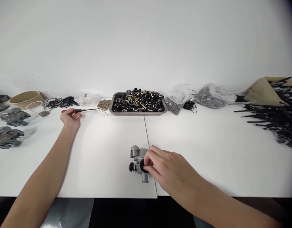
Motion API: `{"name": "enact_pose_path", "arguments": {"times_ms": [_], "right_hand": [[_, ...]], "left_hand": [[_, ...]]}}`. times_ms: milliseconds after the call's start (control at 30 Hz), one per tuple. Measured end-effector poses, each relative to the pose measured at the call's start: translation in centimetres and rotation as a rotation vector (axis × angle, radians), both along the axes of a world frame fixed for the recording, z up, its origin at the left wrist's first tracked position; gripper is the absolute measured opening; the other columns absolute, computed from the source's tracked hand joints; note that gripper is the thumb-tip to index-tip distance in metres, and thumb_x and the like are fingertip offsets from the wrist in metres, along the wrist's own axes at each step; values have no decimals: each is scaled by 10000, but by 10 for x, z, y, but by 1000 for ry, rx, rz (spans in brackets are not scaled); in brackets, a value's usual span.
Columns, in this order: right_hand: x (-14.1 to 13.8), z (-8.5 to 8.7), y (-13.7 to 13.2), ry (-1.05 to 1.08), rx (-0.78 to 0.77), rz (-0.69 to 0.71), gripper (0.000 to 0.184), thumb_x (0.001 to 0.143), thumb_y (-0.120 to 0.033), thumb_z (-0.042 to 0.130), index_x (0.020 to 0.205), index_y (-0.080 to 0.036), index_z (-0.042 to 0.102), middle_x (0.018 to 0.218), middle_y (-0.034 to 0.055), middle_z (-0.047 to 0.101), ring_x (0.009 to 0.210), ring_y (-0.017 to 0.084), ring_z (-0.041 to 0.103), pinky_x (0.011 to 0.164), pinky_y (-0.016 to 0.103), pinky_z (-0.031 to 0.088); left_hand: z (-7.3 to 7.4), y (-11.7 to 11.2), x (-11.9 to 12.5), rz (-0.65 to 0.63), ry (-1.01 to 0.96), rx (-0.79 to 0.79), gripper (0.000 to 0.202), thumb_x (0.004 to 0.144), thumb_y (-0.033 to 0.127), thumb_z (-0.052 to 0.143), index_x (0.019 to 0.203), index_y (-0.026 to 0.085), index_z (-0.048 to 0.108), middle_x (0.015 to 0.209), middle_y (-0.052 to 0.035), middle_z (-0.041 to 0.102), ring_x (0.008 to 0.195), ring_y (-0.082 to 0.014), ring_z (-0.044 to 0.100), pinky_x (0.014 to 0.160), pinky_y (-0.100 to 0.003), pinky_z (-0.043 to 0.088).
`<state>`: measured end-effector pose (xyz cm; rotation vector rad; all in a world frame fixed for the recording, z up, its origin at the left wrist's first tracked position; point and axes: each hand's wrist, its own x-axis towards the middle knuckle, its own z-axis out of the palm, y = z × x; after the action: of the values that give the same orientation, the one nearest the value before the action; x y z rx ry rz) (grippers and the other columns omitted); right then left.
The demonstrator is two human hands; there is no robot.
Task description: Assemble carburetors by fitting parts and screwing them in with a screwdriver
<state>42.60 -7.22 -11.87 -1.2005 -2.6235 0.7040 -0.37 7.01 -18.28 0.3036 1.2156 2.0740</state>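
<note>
My left hand (71, 118) reaches to the back left of the table, its fingers closed round the red handle of a screwdriver (85, 110). The dark shaft points right. At the front middle of the table sits a grey metal carburetor (144, 178) with a black-ended fitting on its left side. My right hand (163, 164) covers its right part. Thumb and forefinger are pinched together at the round dark opening; a tiny piece may be between them, too small to name.
A grey tray (138, 113) of small black and brass parts stands against the wall. Brass pieces (104, 104), bagged metal parts (175, 103) and black rings (59, 102) lie along the back. More carburetors (8, 136) are at left, black cables (276, 122) at right.
</note>
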Motion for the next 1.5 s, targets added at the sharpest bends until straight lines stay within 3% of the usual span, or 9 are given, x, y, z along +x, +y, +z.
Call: {"name": "enact_pose_path", "arguments": {"times_ms": [367, 567, 833, 933, 1033, 1167, 1267, 1367, 1500], "right_hand": [[-4, 32, 22, -18, -235, -68, 187, 933, -246, 505, 766, -222, 586, 868, -24, 649, 605, 123, 532, 559, 297, 370], [-1, 29, 22, -45, -214, 27, 245, 941, -248, 469, 722, -217, 575, 814, -7, 636, 621, 141, 518, 536, 309, 329], [-5, 26, 28, -15, -275, 25, 176, 868, -244, 568, 695, -214, 566, 843, -43, 642, 676, 126, 529, 586, 279, 363], [-7, 28, 33, -30, -285, -9, 72, 812, -236, 617, 773, -225, 558, 855, -45, 643, 675, 131, 519, 559, 271, 343], [-10, 32, 40, -58, -342, -17, 140, 781, -222, 635, 884, -243, 543, 845, -35, 638, 668, 138, 520, 533, 265, 332], [-12, 34, 55, -78, -452, 91, 162, 784, -267, 670, 917, -240, 582, 856, -12, 640, 699, 148, 542, 537, 255, 348], [-12, 26, 73, 23, -589, 164, 246, 810, -405, 702, 936, -215, 608, 868, 13, 632, 721, 148, 547, 577, 250, 376], [-9, 5, 94, 247, -673, 131, 314, 858, -475, 659, 984, -197, 585, 836, 14, 605, 701, 134, 531, 614, 252, 405], [-7, -38, 116, 463, -386, -59, 276, 907, -468, 592, 930, -193, 578, 835, 9, 576, 701, 127, 492, 623, 262, 378]], "left_hand": [[-4, 2, -4, -6, 5, 23, 131, 584, 63, 524, 595, 159, 436, 516, -10, 440, 455, -92, 443, 427, -239, 338], [-4, 3, -4, -4, 12, 23, 134, 583, 69, 521, 607, 168, 434, 516, -9, 448, 452, -93, 428, 415, -233, 321], [-3, 2, -4, -5, -1, 17, 123, 593, 61, 523, 605, 162, 454, 534, -11, 446, 467, -91, 450, 440, -235, 352], [-2, 2, -3, 6, -5, 13, 133, 592, 62, 520, 603, 165, 437, 528, -5, 437, 470, -93, 454, 437, -229, 348], [-1, 2, 0, 13, -8, 8, 145, 613, 56, 519, 610, 164, 423, 519, 3, 432, 471, -88, 449, 436, -224, 346], [1, 0, 3, 9, -15, 5, 139, 688, 48, 490, 630, 157, 424, 515, 6, 440, 464, -76, 437, 446, -225, 344], [6, -4, 4, -4, -10, 31, 170, 722, 42, 483, 620, 154, 406, 513, 13, 432, 473, -72, 452, 454, -221, 334], [19, -9, 8, -7, 34, 115, 178, 675, 61, 545, 611, 158, 410, 529, 19, 436, 504, -81, 483, 444, -217, 319], [42, -15, 28, -68, 90, 231, 158, 590, 88, 591, 617, 149, 447, 580, 13, 467, 574, -94, 531, 431, -198, 338]]}}
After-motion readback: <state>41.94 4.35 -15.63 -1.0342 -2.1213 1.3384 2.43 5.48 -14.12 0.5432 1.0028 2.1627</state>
